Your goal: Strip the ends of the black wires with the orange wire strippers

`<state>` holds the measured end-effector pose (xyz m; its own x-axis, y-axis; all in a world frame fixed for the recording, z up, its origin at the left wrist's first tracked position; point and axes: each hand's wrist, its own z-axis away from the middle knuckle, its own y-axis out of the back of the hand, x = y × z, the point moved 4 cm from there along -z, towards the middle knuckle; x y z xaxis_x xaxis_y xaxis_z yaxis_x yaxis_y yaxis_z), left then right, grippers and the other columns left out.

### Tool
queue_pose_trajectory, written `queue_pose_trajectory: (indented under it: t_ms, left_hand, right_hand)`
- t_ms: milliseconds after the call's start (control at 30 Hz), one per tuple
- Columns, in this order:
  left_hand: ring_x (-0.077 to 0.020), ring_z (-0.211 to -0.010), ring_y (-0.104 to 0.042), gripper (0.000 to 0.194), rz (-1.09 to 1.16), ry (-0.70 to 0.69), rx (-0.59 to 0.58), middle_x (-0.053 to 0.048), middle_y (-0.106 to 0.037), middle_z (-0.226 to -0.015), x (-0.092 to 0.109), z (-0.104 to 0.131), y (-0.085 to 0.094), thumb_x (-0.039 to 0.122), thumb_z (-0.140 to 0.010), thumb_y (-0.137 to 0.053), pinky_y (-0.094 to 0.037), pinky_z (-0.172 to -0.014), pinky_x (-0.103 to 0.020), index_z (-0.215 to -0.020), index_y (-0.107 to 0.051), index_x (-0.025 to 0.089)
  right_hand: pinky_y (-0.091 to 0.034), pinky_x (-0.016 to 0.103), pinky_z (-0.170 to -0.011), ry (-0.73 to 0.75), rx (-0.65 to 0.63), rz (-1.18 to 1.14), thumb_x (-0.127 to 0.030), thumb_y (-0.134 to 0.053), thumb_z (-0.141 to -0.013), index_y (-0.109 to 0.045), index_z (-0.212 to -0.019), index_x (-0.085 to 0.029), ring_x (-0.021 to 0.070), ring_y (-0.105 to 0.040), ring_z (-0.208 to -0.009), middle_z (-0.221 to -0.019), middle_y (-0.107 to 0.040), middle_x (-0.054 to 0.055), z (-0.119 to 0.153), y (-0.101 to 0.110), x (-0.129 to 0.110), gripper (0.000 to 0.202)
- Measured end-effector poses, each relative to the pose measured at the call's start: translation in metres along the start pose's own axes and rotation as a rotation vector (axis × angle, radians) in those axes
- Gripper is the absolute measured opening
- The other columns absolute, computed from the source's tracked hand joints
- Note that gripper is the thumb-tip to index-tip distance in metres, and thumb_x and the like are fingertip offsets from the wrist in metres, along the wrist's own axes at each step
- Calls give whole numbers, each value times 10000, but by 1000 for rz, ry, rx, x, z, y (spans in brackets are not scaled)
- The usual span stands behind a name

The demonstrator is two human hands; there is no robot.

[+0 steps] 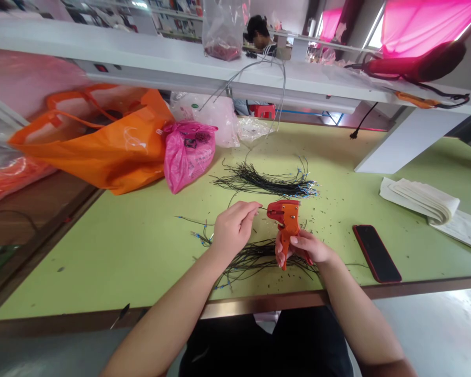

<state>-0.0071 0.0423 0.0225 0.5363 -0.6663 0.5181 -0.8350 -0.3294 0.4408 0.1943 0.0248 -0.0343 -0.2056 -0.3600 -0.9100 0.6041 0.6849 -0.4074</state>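
Head view: left hand (235, 225) closed, thumb and fingertips pinched on a thin black wire (262, 208), its end at the head of the red-orange hand tool (289, 219). Right hand (304, 247) wrapped around the tool's handles, holding it upright over the near wire bundle (259, 250) on the green tabletop (121, 251). Far wire bundle (265, 179), blue and silver at its right ends, lies just beyond the tool. Containers: orange bag (118, 152), top open, a dark item inside, unidentified; pink bag (190, 157), gathered and bulging, contents not readable; clear bag (224, 26) on the shelf (141, 55), small reddish pieces at its bottom. Near bundle partly covered by hands and tool. Whether the wire sits between the tool's jaws: cannot tell. Co-worker (261, 36) beyond the shelf, mostly hidden by it.
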Motion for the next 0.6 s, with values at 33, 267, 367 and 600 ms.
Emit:
queue_pose_trajectory:
  t_ms: [33,267,367,600]
  left_hand:
    - [-128,-729,-684,202,7,-3,2,-19,-725,-789,0,0,0,147,-1011,-507,-533,-696,-233,-973,-702,184]
    - [-120,-724,-682,183,4,-20,19,-12,-719,-782,1,0,0,134,-1008,-523,-534,-694,-221,-976,-697,180]
    - [-124,-722,-684,194,-8,-12,5,-16,-726,-789,1,0,-1,157,-1017,-512,-536,-691,-228,-975,-700,186]
    - [-119,-714,-686,189,8,-16,16,-13,-735,-787,1,1,-1,142,-1006,-516,-523,-676,-215,-968,-695,188]
  right_hand:
    - [-577,298,-682,-2,2,-4,-569,-676,-916,-665,-962,-102,201,-729,-755,-788,-693,70,0,0,0,470]
    - [-582,286,-651,-12,25,-5,-552,-702,-905,-660,-934,-102,189,-728,-723,-775,-695,65,-1,-1,-1,453]
    - [-575,273,-618,-6,52,-11,-547,-700,-911,-649,-901,-109,176,-717,-682,-733,-671,43,-2,-1,-1,441]
    - [-554,262,-573,23,63,22,-562,-685,-917,-652,-866,-116,171,-704,-638,-705,-693,54,-2,-2,0,451]
